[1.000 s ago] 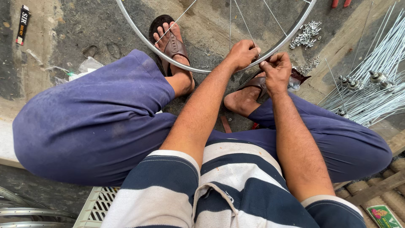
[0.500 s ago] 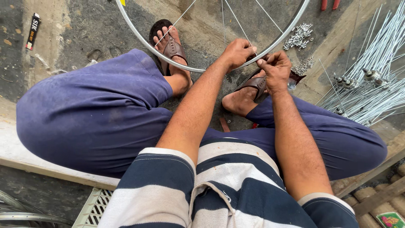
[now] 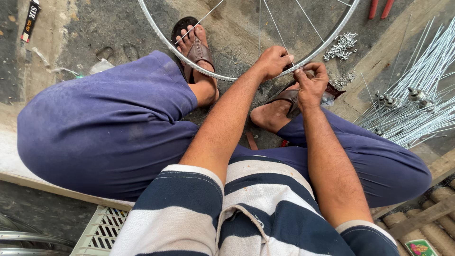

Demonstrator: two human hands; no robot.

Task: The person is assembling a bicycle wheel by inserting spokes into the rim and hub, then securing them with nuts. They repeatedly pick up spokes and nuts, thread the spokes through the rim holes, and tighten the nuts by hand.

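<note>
A silver bicycle wheel rim [image 3: 163,40] with thin spokes stands on the ground in front of me, between my sandalled feet. My left hand [image 3: 272,61] grips the rim at its lower edge, where a spoke [image 3: 277,31] meets it. My right hand [image 3: 310,85] sits right beside it, fingers pinched on something small at the rim; what it pinches is hidden by the fingers. My knees in blue trousers spread to either side.
A bundle of loose silver spokes [image 3: 417,104] lies at the right. Small metal nipples [image 3: 341,45] are piled on the concrete past the rim. Red tool handles [image 3: 379,8] show at the top. A white plastic crate [image 3: 102,232] and another rim [image 3: 28,239] sit at bottom left.
The camera view shifted slightly. Both hands stay together on the rim's lower edge, with the left hand closing more over the rim.
</note>
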